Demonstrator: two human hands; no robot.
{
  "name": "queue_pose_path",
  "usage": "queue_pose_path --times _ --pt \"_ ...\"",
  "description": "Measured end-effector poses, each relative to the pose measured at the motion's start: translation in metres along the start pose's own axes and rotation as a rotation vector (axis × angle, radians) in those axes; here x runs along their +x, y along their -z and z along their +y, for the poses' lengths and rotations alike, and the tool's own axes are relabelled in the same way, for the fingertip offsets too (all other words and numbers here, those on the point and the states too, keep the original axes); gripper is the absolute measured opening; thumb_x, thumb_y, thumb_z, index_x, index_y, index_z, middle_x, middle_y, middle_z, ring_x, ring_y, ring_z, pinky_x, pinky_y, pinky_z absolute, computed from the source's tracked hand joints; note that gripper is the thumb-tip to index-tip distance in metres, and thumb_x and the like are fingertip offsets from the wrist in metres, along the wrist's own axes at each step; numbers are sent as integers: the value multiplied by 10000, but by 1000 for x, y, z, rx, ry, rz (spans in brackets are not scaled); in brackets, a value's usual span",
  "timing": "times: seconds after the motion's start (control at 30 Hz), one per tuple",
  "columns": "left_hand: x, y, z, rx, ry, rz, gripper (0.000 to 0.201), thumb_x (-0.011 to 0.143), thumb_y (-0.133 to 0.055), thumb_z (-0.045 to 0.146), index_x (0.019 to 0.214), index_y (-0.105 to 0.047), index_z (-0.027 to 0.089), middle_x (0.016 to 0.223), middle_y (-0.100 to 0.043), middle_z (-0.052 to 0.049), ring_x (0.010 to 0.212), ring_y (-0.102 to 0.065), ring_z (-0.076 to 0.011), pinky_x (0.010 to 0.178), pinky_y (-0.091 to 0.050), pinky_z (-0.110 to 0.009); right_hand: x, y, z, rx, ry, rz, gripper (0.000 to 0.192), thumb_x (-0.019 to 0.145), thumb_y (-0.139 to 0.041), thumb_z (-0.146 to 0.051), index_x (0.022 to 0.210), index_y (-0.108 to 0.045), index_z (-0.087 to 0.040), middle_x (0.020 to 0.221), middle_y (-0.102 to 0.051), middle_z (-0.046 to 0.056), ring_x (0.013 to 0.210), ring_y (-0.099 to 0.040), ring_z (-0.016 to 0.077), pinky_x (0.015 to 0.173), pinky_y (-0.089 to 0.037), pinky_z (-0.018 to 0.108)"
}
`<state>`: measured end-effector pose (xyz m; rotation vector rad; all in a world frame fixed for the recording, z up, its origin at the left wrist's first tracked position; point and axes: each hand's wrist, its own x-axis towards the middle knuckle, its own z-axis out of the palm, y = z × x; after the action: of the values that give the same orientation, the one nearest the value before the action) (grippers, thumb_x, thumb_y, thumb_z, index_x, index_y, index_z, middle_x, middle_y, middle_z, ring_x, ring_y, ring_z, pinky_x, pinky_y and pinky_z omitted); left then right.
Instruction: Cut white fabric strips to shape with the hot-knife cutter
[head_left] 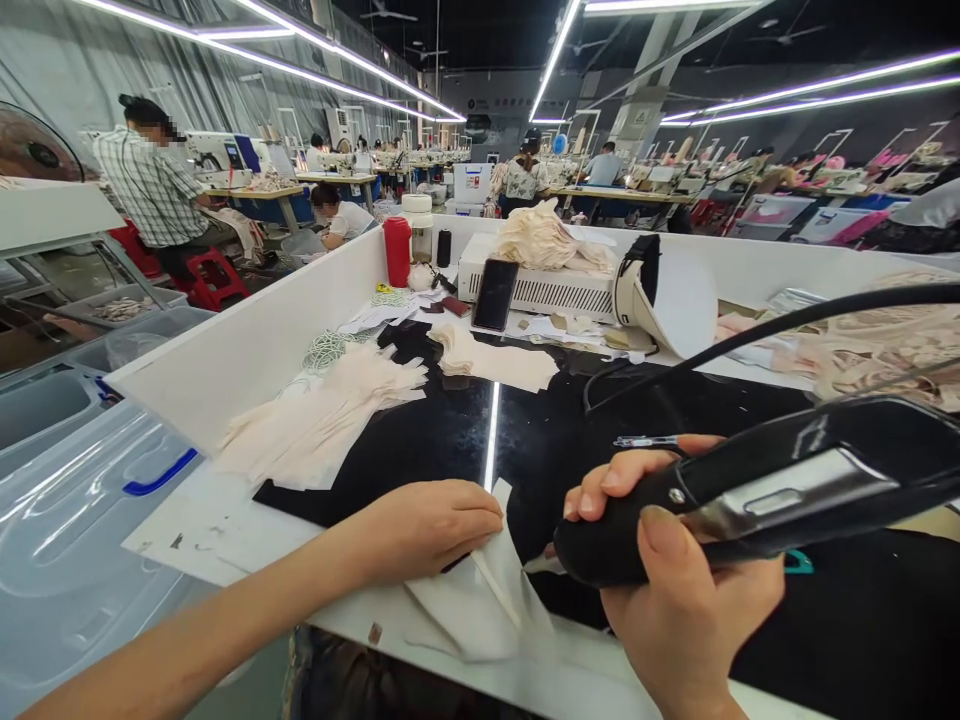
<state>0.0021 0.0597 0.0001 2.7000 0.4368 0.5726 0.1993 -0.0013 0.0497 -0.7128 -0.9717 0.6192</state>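
Note:
My left hand [450, 525] pinches the upper edge of a cream fabric piece [487, 590], which hangs down over the front edge of the table. In my right hand [682, 590] is a black corded handheld power tool [750, 500] with a silver panel on its side. Its narrow light-coloured tip [544, 565] points left, close to the fabric's right edge; I cannot tell whether it touches. A pen [645, 441] shows just beyond my right fingers. A teal object [799, 562], mostly hidden, lies behind that hand.
Stacked cream fabric pieces [322, 420] lie at left, and another stack [495, 358] lies farther back. Behind stand a phone [495, 295], a white vented box [540, 280], a red cup [397, 250] and a white cone-shaped shade [679, 300]. A cable [787, 325] arcs over the right side.

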Motion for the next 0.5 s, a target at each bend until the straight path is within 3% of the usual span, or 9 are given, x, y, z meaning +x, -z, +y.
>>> queue_pose_path --times 0.3,0.5 --pt "-14 10 2 170 -40 -71 279 1117 -491 314 1299 -667 197 1335 -667 -103 1197 -673 -228 1068 -550 -345 -6 -2 4 25 2 -12 388 896 -798 -268 1208 -567 -261 838 -672 -25 629 -660 167 600 -588 355" --pt "-14 19 6 266 -103 -181 337 1063 -615 380 1363 -630 228 1370 -620 -132 1233 -643 -249 1115 -514 -397 -6 -8 3 51 -7 13 419 869 -827 -272 1196 -565 -254 826 -679 -17 604 -658 162 556 -580 334"
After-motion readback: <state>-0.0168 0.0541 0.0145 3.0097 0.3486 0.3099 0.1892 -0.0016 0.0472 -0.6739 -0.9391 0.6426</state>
